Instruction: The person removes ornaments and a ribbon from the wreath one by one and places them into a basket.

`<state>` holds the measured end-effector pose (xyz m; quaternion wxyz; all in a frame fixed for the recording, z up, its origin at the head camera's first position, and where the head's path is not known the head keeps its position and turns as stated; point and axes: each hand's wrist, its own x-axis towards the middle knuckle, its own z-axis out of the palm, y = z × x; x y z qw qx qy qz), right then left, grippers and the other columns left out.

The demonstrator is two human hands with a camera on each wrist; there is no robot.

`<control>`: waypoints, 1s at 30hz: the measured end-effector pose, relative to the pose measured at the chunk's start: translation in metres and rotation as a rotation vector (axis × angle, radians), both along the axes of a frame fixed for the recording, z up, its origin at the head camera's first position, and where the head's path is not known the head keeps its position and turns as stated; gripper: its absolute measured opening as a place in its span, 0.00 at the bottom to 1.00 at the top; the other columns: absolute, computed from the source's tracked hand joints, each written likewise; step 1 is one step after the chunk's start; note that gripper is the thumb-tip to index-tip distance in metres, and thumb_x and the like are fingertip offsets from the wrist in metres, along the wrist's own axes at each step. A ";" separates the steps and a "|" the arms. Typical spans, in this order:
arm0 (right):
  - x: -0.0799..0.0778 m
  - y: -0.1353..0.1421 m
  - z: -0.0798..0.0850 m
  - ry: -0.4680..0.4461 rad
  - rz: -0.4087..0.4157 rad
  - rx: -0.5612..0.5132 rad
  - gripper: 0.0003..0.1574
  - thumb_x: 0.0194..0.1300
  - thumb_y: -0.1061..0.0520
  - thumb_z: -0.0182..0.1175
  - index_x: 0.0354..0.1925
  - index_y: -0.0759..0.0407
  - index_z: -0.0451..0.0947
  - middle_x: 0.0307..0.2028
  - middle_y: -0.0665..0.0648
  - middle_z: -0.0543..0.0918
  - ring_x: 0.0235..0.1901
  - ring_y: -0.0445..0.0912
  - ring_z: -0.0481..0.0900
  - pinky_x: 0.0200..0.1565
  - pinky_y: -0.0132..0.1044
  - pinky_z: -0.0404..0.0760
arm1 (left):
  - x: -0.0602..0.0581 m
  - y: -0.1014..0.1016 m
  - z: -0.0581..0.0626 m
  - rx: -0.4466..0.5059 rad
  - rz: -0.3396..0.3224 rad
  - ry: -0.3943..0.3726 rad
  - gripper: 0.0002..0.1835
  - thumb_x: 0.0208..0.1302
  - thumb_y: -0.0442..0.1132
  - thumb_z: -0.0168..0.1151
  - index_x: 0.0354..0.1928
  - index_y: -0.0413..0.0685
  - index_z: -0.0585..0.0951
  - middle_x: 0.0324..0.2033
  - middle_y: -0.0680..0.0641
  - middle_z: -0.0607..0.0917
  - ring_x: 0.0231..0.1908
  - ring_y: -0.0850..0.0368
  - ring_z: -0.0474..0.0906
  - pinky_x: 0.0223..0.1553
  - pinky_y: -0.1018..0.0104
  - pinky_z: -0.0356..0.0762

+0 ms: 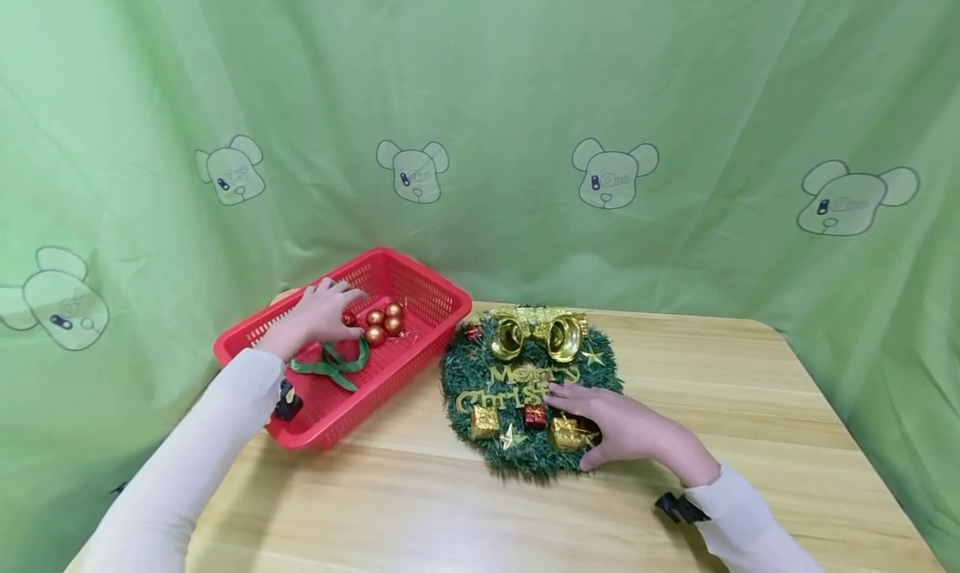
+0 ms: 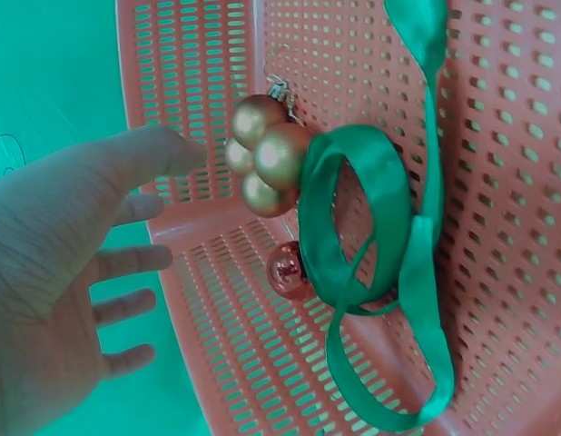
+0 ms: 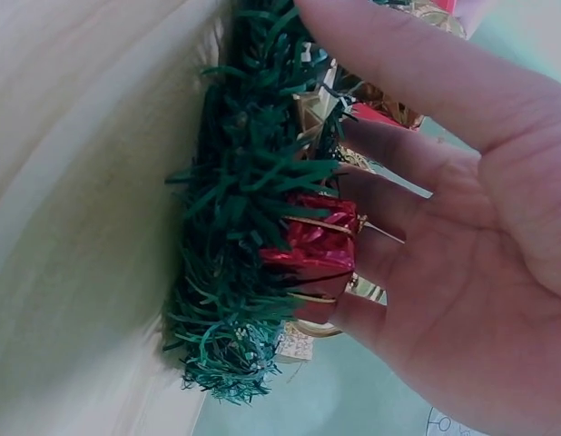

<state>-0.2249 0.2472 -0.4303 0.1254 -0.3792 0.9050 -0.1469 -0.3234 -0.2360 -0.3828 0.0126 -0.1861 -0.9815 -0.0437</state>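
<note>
Over the red basket (image 1: pixel 348 402) my left hand (image 1: pixel 318 313) hovers with fingers spread, nothing in its grasp. Below it lie a cluster of gold baubles (image 2: pixel 271 154), a small red bauble (image 2: pixel 288 271) and a loosely coiled green ribbon (image 2: pixel 362 218). My right hand (image 1: pixel 622 427) reaches across the right side of a green Christmas wreath (image 1: pixel 536 469), fingers loosely extended over its decorations. The wreath carries gold bells (image 1: pixel 564 338), "Merry Christmas" lettering (image 1: pixel 498 400) partly covered by the fingers, gold gift boxes (image 1: pixel 484 423) and a red gift box (image 1: pixel 535 416).
The basket stands at the left of a wooden table (image 1: pixel 705 356), angled, its right corner close to the wreath. A green curtain (image 1: pixel 510 73) with bear-head prints hangs behind the table.
</note>
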 end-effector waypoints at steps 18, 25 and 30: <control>-0.001 0.005 0.013 -0.055 0.018 0.000 0.63 0.45 0.55 0.79 0.76 0.60 0.62 0.77 0.66 0.60 0.73 0.69 0.61 0.69 0.67 0.61 | -0.003 0.037 0.032 0.178 -0.072 0.190 0.36 0.61 0.51 0.69 0.70 0.48 0.72 0.61 0.38 0.78 0.61 0.36 0.68 0.62 0.38 0.65; -0.008 0.008 0.017 -0.072 0.020 0.015 0.63 0.45 0.57 0.79 0.76 0.61 0.61 0.77 0.66 0.60 0.74 0.68 0.61 0.69 0.65 0.63 | 0.001 0.053 0.042 0.217 -0.092 0.240 0.34 0.62 0.51 0.69 0.69 0.50 0.73 0.59 0.39 0.80 0.59 0.38 0.68 0.62 0.39 0.65; -0.014 0.008 0.027 -0.071 0.046 0.007 0.61 0.50 0.54 0.78 0.76 0.62 0.60 0.77 0.67 0.60 0.74 0.67 0.61 0.70 0.63 0.64 | 0.005 0.062 0.048 0.256 -0.067 0.236 0.35 0.62 0.52 0.69 0.70 0.51 0.73 0.62 0.40 0.78 0.61 0.40 0.67 0.64 0.39 0.63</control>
